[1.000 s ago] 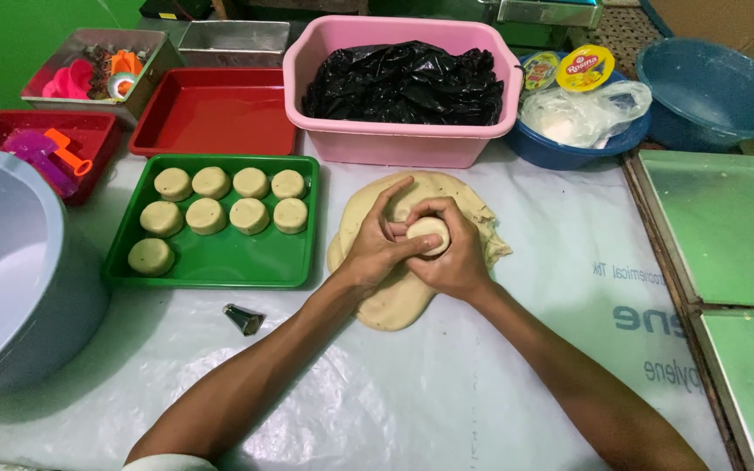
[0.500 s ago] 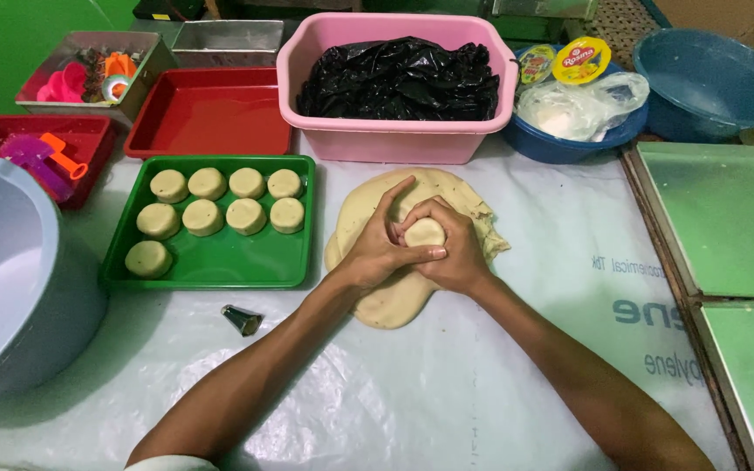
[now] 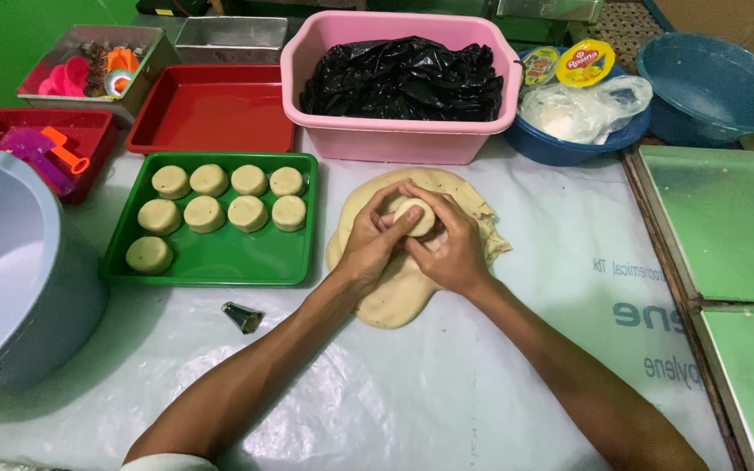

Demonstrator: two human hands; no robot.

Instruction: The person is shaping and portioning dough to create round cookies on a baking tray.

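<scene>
A white plastic sheet (image 3: 412,401) covers the whole work surface; on its left edge stands a large grey basin (image 3: 10,270), and along the right side lie flat metal trays (image 3: 726,218). At the far middle sits a pink tub (image 3: 394,139) filled with crumpled black plastic (image 3: 403,78); right of it a dark blue bowl (image 3: 569,148) holds a clear bag, and further right is a blue-green basin (image 3: 717,83). Left of the pink tub lies an empty red tray (image 3: 211,109); near that, a green tray (image 3: 211,253) carries nine round dough pucks (image 3: 220,201) in rows, with its near half bare.

Just right of the green tray a flattened slab of pale dough (image 3: 399,292) rests on the sheet; both hands work on top of it. The left hand (image 3: 373,244) is curled, fingers bent around the left side of a small round dough disc (image 3: 416,216); the right hand (image 3: 451,249) cups the disc from the right, thumb and fingers pressed against its edge; together they grip the disc between them, neither hand open. The disc sits over the far half of the slab.

Near the green tray's front right corner lies a small metal cone-shaped nozzle (image 3: 243,317), apart from both arms.
</scene>
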